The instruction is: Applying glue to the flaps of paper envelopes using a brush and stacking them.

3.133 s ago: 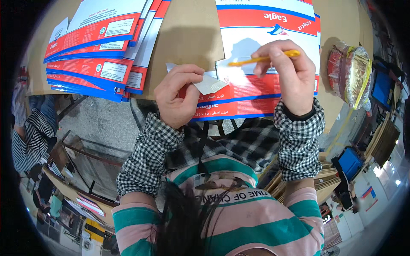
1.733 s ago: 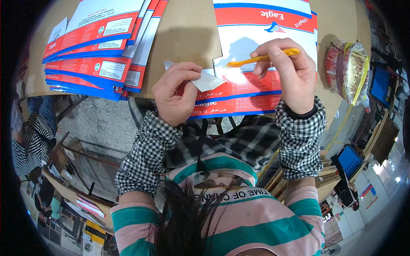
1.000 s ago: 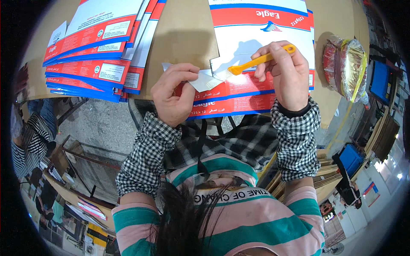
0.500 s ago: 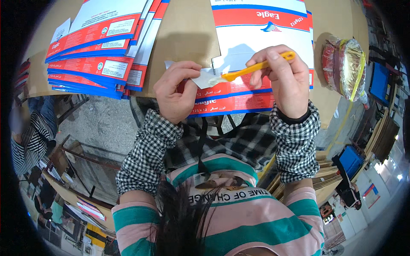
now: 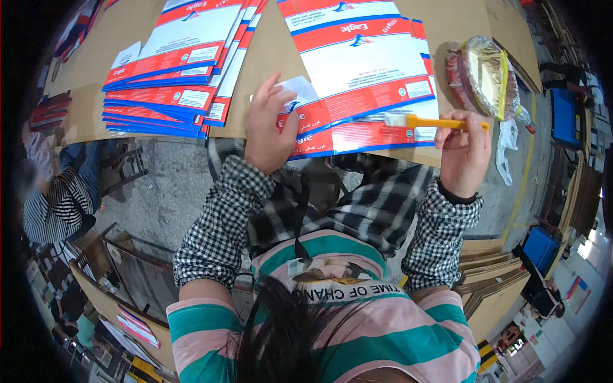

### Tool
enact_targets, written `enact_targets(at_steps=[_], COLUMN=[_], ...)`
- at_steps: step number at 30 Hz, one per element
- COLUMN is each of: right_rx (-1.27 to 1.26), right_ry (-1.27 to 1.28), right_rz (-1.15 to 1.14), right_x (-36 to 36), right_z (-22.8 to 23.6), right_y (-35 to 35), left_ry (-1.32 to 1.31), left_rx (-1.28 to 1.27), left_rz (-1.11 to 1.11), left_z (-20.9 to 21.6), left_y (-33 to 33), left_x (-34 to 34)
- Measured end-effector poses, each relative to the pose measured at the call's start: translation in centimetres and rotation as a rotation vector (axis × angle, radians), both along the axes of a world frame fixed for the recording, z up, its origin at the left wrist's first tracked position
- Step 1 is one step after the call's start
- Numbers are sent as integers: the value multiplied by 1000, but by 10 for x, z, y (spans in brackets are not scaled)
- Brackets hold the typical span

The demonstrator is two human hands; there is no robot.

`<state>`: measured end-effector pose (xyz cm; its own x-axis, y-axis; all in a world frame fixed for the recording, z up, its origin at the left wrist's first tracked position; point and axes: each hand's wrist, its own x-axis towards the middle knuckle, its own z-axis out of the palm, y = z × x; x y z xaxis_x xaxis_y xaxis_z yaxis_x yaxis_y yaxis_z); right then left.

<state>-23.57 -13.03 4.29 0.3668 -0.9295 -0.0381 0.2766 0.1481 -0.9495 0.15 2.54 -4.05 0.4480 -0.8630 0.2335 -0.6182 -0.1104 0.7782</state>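
My right hand point(image 5: 464, 153) grips a brush point(image 5: 434, 122) by its yellow handle, with the pale bristles pointing left over the near edge of the printed cardboard sheets. My left hand point(image 5: 269, 131) is open, its fingers apart, above the left corner of those sheets. Beside its fingers, a white flap point(image 5: 299, 89) sticks out. The red, white and blue sheets point(image 5: 370, 70) lie overlapping before me on a brown cardboard surface point(image 5: 271, 54). I cannot tell whether my left fingertips touch the flap.
A stack of similar printed sheets point(image 5: 163, 96) lies to the left. On the right is a round, plastic-wrapped container point(image 5: 490, 73) with a yellow band and pale inside. A clear plastic bag point(image 5: 506, 150) hangs by the edge. Another person point(image 5: 57, 204) is at far left.
My left hand has let go of the white flap and spread its fingers. My right hand has carried the brush away from the flap, rightward and nearer to me.
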Motion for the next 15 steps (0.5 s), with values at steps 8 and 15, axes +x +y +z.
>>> enact_targets(at_steps=[8,15], right_rx=[20,-100], right_ry=[-24,-95], right_rz=[-136,-197], right_x=[-37,-69], right_z=[-15,-16], right_y=[11,1], left_ry=[-432,-606], left_rx=[260,89], left_rz=[-176,-180], left_z=[-13,11], left_y=[25,15], left_x=[-9,6])
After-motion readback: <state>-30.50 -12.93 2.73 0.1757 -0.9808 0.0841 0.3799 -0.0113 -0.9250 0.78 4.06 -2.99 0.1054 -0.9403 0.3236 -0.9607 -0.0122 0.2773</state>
